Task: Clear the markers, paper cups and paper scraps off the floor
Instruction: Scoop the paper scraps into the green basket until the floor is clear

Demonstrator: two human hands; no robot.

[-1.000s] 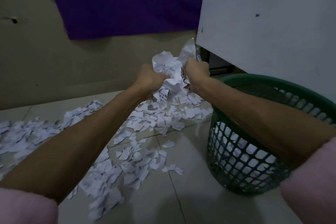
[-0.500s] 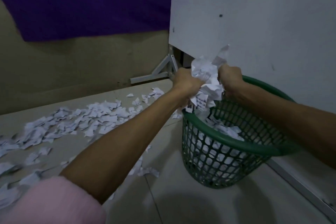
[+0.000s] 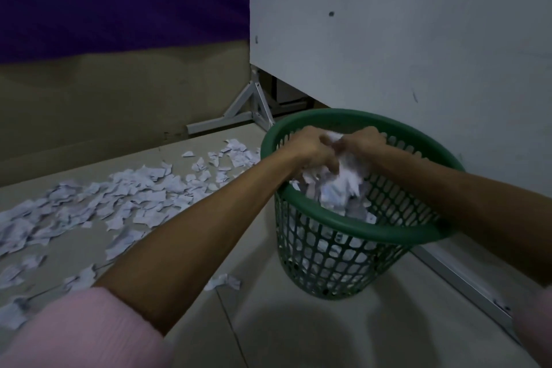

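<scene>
Reaching over the near-left rim of a green basket (image 3: 352,225), both hands meet above its mouth with a wad of paper scraps (image 3: 343,179) bunched between them. The left hand (image 3: 310,148) has its fingers curled down around the left side of the wad, and the right hand (image 3: 363,140) curls over the wad's right and top, so both grips are closed on paper rather than spread wide; the fingertips themselves are blurred and partly buried in the paper. Loose pieces hang from the wad down into the basket, whose mesh wall shows more white paper piled inside. The basket stands upright on the pale tiled floor (image 3: 298,331), just beside a white panel (image 3: 403,33) that fills the right and far side of the scene. More torn paper (image 3: 119,203) lies spread across the floor to the left, a broad litter running from the near-left edge toward the far side of the basket, with a few stray bits close to the basket's near-left foot. Both forearms stretch out from pink sleeves (image 3: 80,334) at the near edge, the left arm crossing above the scattered paper. Behind the litter a tan wall (image 3: 119,104) rises with a dark purple sheet (image 3: 119,0) across its upper part, and a white metal bracket (image 3: 248,107) sits at the foot of the panel's far-left corner.
</scene>
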